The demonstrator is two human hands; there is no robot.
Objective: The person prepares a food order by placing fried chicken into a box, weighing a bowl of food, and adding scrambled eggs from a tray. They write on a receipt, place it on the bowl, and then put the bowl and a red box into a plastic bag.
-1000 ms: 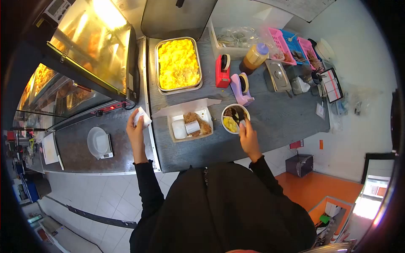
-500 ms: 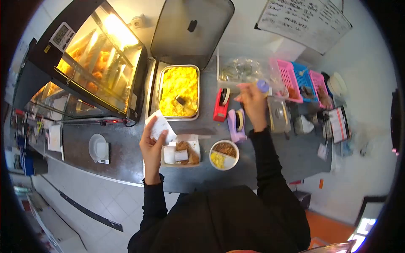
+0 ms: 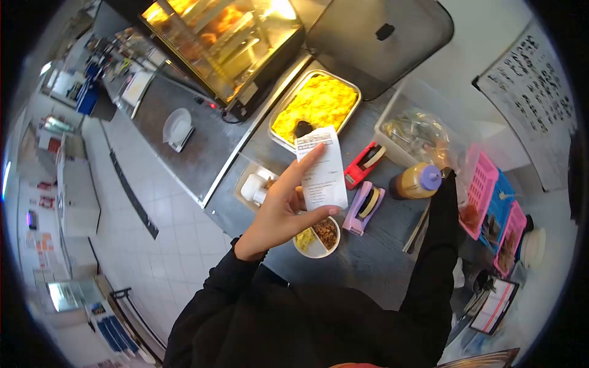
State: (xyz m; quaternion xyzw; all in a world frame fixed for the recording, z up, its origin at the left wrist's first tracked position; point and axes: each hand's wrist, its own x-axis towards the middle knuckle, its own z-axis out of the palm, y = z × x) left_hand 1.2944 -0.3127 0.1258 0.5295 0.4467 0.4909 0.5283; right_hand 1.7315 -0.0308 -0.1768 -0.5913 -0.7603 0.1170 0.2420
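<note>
My left hand point(image 3: 276, 211) pinches a printed paper receipt point(image 3: 324, 175) between thumb and fingers, holding it up over the counter. Under it are a partly covered takeaway box point(image 3: 245, 178) with brown food and a small white tub, and a round divided bowl point(image 3: 316, 249) with yellow and brown food. My right hand point(image 3: 438, 153) reaches into a clear plastic bin point(image 3: 384, 122) of clear plastic items. Its fingers are mostly hidden by the bin wall and a sauce bottle point(image 3: 412, 182) with a purple lid. Red point(image 3: 362, 167) and purple point(image 3: 362, 218) tape dispensers lie between the hands.
A metal tray of yellow food point(image 3: 319, 104) with a black-handled utensil stands behind the receipt. A lit glass warmer point(image 3: 227, 55) is at upper left. Pink point(image 3: 481, 190) and blue point(image 3: 500, 208) baskets line the right. A bowl sits on a scale point(image 3: 178, 129).
My left hand has lifted the receipt from beside the box, up and to the right. The right hand has gone from near the bottle into the clear bin. The view has turned.
</note>
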